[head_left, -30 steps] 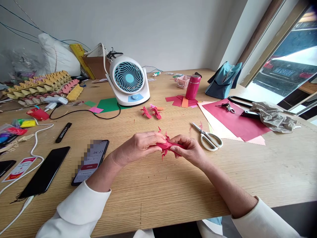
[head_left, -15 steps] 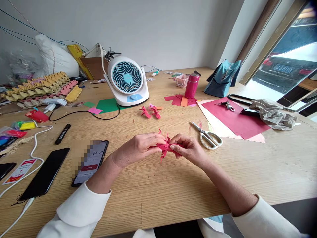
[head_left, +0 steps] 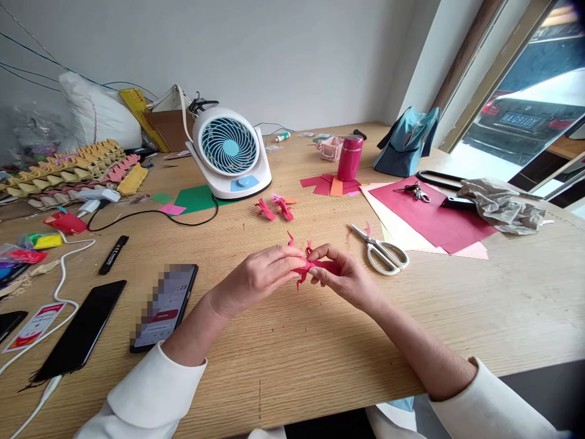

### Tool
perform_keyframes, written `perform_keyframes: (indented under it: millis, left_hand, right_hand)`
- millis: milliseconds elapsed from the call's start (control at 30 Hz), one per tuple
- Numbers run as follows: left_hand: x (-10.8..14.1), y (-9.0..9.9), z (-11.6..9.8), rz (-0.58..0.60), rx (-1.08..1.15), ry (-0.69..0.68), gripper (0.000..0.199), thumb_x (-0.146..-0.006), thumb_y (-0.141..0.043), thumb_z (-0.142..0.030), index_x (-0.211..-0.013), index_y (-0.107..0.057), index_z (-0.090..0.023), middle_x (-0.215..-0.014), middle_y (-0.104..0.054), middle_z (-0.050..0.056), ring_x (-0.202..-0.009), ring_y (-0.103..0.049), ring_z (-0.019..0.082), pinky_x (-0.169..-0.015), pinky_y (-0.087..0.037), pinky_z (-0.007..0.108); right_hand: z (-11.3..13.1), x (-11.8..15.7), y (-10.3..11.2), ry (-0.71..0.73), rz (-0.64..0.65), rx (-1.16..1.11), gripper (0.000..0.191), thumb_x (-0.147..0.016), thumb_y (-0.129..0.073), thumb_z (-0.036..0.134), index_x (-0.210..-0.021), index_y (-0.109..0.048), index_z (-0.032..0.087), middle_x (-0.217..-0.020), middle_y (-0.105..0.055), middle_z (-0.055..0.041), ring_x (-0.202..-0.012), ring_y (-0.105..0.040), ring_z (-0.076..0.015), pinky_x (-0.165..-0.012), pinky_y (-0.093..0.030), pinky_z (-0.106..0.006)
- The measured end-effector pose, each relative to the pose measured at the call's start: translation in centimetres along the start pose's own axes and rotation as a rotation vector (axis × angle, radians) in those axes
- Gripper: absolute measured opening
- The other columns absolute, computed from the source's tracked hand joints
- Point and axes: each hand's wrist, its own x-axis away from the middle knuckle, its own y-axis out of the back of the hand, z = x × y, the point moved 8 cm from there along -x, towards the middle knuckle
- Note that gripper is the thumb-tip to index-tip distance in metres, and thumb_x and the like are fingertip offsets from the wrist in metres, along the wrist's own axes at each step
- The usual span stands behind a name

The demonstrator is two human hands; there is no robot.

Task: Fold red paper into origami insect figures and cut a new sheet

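Note:
A red folded-paper figure (head_left: 303, 268) with thin pointed limbs is held between both hands above the wooden table (head_left: 338, 353). My left hand (head_left: 262, 271) grips its left side, and the fingers hide much of that part. With thumb and fingertips my right hand (head_left: 345, 274) pinches its right side. Beyond the hands lie two similar red paper figures, a left one (head_left: 265, 209) and a right one (head_left: 284, 208). To the right of my right hand rest scissors (head_left: 386, 255) with pale handles, their blades a little apart.
A white fan (head_left: 231, 149) stands at the back, its black cord running left. Red and cream paper sheets (head_left: 434, 213) lie at right under keys (head_left: 418, 192). Near a red flask (head_left: 350, 157) are cut paper pieces. At left lie a lit phone (head_left: 164, 311) and a dark phone (head_left: 82, 329).
The view has shifted slightly. My right fingers have changed position on the red paper figure, with the index finger now more arched. Both hands still hold it.

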Motion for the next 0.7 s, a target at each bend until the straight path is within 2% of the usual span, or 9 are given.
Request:
perform_keyframes:
  millis: [333,700]
  left_hand:
    - [0.26,-0.46,0.01,-0.068,-0.055,0.037,0.025,-0.09,-0.064,-0.009,-0.114,-0.063,-0.015,-0.111,-0.071,0.008,-0.104,-0.069,0.016,-0.094,-0.058,0.027]
    - [0.35,-0.35,0.04,-0.041,-0.004,0.008,0.024,-0.088,-0.067,-0.01,-0.111,-0.063,-0.017,-0.11,-0.073,0.006,-0.103,-0.069,0.013,-0.095,-0.056,0.023]
  right_hand:
    - [0.93,0.16,0.82,0.126,-0.091,0.122,0.026,-0.085,-0.073,0.04,-0.096,-0.065,0.019,-0.085,-0.066,-0.0029,-0.075,-0.062,-0.0137,-0.067,-0.049,-0.027]
    - [0.98,0.07,0.5,0.061,-0.001,0.09,0.02,-0.087,-0.071,0.037,-0.092,-0.066,0.018,-0.082,-0.064,-0.0009,-0.066,-0.061,-0.0099,-0.062,-0.05,-0.024]
